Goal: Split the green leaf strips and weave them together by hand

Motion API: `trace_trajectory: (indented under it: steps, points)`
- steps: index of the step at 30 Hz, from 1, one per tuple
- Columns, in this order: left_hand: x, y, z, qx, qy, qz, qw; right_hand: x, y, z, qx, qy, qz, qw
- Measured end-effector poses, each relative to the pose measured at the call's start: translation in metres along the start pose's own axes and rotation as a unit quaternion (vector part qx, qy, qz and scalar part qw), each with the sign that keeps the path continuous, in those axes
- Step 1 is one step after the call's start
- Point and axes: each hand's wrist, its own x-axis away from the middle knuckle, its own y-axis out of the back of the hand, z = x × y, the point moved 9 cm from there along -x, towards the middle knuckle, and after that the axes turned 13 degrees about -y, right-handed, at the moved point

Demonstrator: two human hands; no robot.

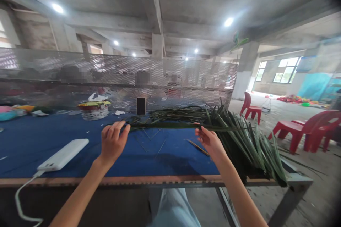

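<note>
A long, narrow green leaf strip (165, 125) stretches sideways between my two hands, a little above the blue tabletop. My left hand (114, 138) pinches its left end, fingers curled and thumb out to the side. Farther along, my right hand (209, 140) grips the strip between thumb and fingers, and its right end runs on past that hand. Beside my right arm lies a big heap of long green leaves (247, 142), with more leaves (181, 113) spread behind the strip. A thin brown stick (198, 147) rests on the cloth near my right hand.
A white power bank (64, 154) with a cable lies left. A phone (141, 106) stands upright at the back, near a white basket (94, 113). A perforated metal screen (165, 78) borders the table's far side. Red chairs (306, 127) stand at the right.
</note>
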Motion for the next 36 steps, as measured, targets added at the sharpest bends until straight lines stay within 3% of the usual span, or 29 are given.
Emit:
trace_trajectory:
  steps: [2,4,5,7,8,9,11,13,16,19,24,36]
  points:
    - [-0.009,-0.004,-0.002,0.075,0.145,-0.044,0.986,-0.002,-0.005,0.002,-0.01,0.029,-0.017,0.999]
    - [-0.021,-0.035,-0.026,0.267,0.239,-0.014,0.933,-0.003,-0.012,-0.002,-0.021,0.046,-0.03,0.998]
    - [-0.026,-0.056,-0.045,0.383,0.282,0.01,0.88,-0.002,-0.017,-0.006,-0.023,0.05,-0.034,0.998]
    - [-0.033,-0.096,-0.086,0.58,0.388,0.037,0.715,-0.001,-0.029,-0.014,-0.025,0.059,-0.033,0.997]
    - [-0.038,-0.111,-0.106,0.64,0.428,0.042,0.636,0.0,-0.035,-0.019,-0.025,0.06,-0.029,0.997]
    - [-0.044,-0.121,-0.121,0.676,0.456,0.043,0.577,0.0,-0.041,-0.024,-0.024,0.057,-0.022,0.998]
    - [-0.056,-0.133,-0.135,0.704,0.5,0.013,0.504,-0.001,-0.052,-0.033,-0.022,0.053,-0.004,0.998]
    - [-0.062,-0.138,-0.136,0.704,0.54,-0.027,0.461,-0.001,-0.059,-0.039,-0.016,0.055,0.01,0.998]
    - [-0.064,-0.139,-0.129,0.696,0.57,-0.046,0.435,0.0,-0.064,-0.044,0.015,0.065,0.027,0.997]
    - [-0.067,-0.137,-0.118,0.705,0.551,-0.069,0.442,0.006,-0.065,-0.047,0.065,0.072,0.035,0.995]
    - [-0.067,-0.135,-0.103,0.715,0.52,-0.127,0.449,0.016,-0.051,-0.046,0.098,0.085,-0.025,0.991]
    - [-0.065,-0.128,-0.103,0.722,0.502,-0.135,0.457,0.022,-0.022,-0.039,0.077,0.116,-0.083,0.987]
